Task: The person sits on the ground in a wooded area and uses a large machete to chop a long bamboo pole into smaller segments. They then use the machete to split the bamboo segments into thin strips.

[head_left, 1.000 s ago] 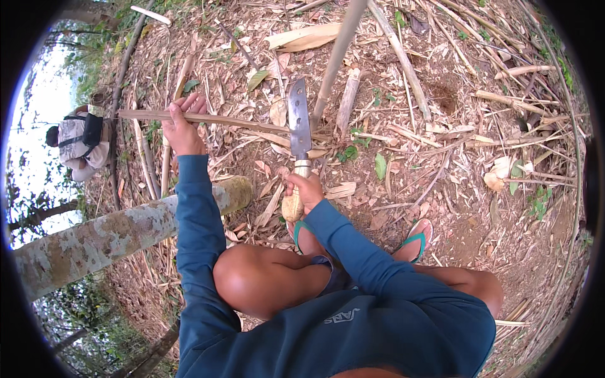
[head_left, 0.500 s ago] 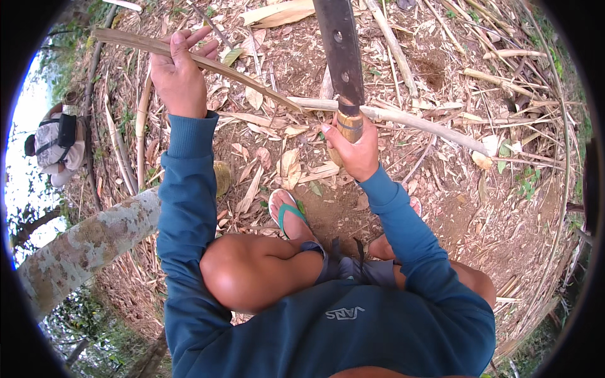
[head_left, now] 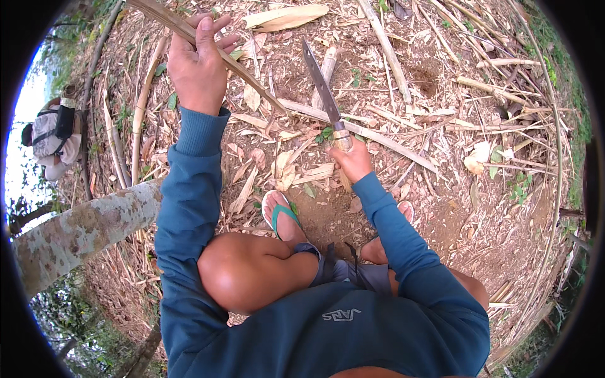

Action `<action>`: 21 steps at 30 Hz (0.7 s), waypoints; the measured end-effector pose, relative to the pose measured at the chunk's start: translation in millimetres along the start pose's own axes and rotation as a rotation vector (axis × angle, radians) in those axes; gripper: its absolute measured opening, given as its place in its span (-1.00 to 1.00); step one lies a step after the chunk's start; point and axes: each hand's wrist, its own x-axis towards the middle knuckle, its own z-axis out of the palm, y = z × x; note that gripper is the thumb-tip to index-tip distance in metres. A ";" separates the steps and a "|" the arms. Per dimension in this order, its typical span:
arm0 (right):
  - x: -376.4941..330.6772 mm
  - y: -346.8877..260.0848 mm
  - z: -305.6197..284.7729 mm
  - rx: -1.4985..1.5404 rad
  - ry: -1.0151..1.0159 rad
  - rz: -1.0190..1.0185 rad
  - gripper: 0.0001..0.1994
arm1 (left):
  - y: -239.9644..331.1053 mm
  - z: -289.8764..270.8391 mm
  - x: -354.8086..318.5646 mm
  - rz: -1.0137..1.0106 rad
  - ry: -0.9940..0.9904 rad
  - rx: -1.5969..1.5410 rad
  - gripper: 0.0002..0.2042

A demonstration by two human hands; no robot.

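Note:
My left hand [head_left: 198,72] holds a long brown split wooden stick [head_left: 252,82] between thumb and fingers, with the fingertips partly stretched out. The stick slants down to the right, and its thin end is near the ground litter. My right hand [head_left: 354,160] is wrapped round the wooden handle of a machete [head_left: 322,85]. The dark blade points up and away, leaning slightly left. Beneath the blade lie a pale pole [head_left: 397,148] and a short thick piece of wood [head_left: 329,63].
A lichen-spotted trunk [head_left: 88,230] leans in from the left. Dry leaves and wood chips cover the ground around my sandalled foot [head_left: 283,217]. Cut poles and stalks [head_left: 495,91] lie at the far right. Another person [head_left: 57,135] is bent over at the far left.
The machete has swung down from a raised position, its blade now lower and farther from me. My left hand has shifted slightly right, and the stick slants more steeply.

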 end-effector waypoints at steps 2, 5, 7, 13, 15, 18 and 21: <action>-8.8 -19.7 2.8 0.040 0.046 -0.178 -0.75 | -5.1 -0.2 0.7 0.057 0.039 -0.045 -0.74; -21.5 -18.5 8.7 -0.013 0.067 -0.339 -0.74 | -9.8 2.6 2.8 0.053 0.073 -0.063 -0.74; -24.1 -1.7 9.6 -0.108 0.012 -0.303 -0.72 | -9.0 4.3 3.6 0.041 0.072 -0.060 -0.74; -6.9 42.7 -4.6 -0.448 -0.169 -0.130 -0.60 | 8.6 -14.7 -2.8 -0.035 0.030 0.011 -0.68; -1.8 39.6 0.6 -0.481 -0.176 -0.056 -0.52 | 12.2 -24.1 -5.7 -0.010 0.086 -0.058 -0.68; -1.2 19.3 17.4 -0.395 -0.115 -0.258 -0.58 | 9.4 -26.9 -7.6 0.047 0.092 0.132 -0.70; 2.3 -10.9 25.3 -0.296 -0.100 -0.250 -0.60 | -0.2 -23.8 -0.4 0.006 0.113 0.024 -0.70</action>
